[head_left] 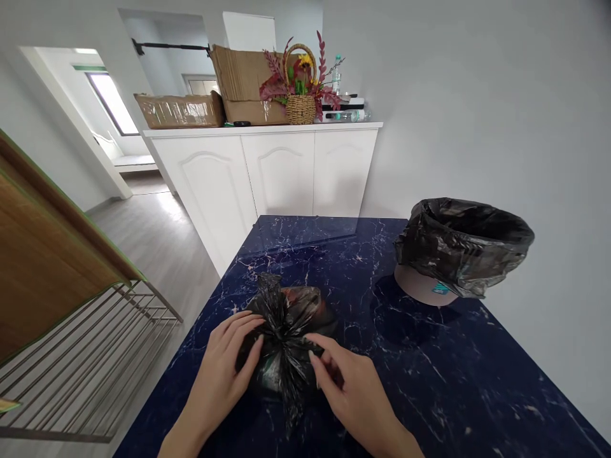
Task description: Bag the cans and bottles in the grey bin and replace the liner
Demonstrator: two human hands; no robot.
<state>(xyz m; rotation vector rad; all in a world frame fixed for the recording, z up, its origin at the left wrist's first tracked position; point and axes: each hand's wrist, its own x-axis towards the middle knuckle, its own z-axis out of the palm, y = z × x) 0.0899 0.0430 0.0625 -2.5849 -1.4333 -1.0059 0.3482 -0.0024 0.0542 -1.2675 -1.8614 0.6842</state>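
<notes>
A black plastic garbage bag [303, 372], filled and tied in a knot at the top, lies on the dark blue table in front of me. Two gathered ends stick out from its knot, one away from me and one toward me. Against the bag's left side rests my left hand [222, 359], fingers stretched and thumb apart. My right hand [351, 381] touches the right side, index finger extended and thumb just below it, with a small gap between them. Neither hand visibly grips the plastic. Dim contents show through the thin film.
A trash bin [420, 286] lined with a black bag [458, 254] stands at the table's right. Beyond the table [315, 245] is a white cabinet [286, 172] bearing cardboard boxes [181, 111], a flower basket [300, 109] and bottles. A metal rack [95, 369] stands on the left.
</notes>
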